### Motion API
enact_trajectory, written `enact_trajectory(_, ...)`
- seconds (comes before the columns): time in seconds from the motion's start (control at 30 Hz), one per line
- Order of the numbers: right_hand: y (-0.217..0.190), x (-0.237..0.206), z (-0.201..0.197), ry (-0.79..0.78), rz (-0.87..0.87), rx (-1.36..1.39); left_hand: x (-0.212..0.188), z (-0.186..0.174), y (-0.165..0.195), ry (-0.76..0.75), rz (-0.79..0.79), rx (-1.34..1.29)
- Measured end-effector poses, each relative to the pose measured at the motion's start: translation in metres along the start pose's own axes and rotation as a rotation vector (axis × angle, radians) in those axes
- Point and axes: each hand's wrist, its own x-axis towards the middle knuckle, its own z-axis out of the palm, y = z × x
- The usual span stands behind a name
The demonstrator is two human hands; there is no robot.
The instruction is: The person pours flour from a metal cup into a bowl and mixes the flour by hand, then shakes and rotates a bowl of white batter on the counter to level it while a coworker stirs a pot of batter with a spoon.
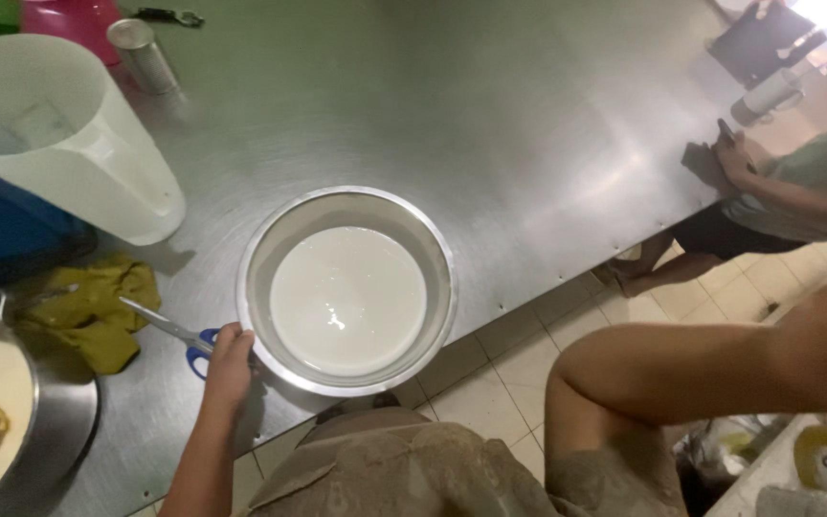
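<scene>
Left hand (230, 359) grips rim of steel bowl (270, 251) holding white liquid (347, 299), beside scissors (176, 333); steadying step, judged. Right hand unseen; grip unknowable.

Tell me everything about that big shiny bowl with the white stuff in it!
The metal bowl is round and silvery, with a thin rolled rim and smooth sloping walls. It stands upright on the steel table near the table's front edge. White, milky liquid fills its lower part, flat and glossy, with small light glints. The left hand rests against its rim on the near left side, beside blue-handled scissors. Nothing else touches it.
</scene>
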Motion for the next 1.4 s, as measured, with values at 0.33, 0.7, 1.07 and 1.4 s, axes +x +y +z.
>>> enact_trajectory(0.33, 0.132, -0.068, 0.117, -0.356, -0.022, -0.972, 0.000, -0.004, 0.004, 0.011, -0.075, -0.115)
enact_trajectory(0.7, 0.228, -0.264, 0.033, 0.276, 0.967, -1.392, -0.023, 0.004, -0.007, 0.116, 0.157, -0.030)
enact_trajectory(1.07, 0.265, -0.343, 0.049, 0.908, 1.152, -0.648, -0.040, 0.005, 0.023, 0.076, 0.234, 0.208)
enact_trajectory(1.4, 0.254, -0.339, 0.011, 1.102, 1.286, -0.310, -0.083, 0.032, 0.076, -0.020, -0.056, -0.224)
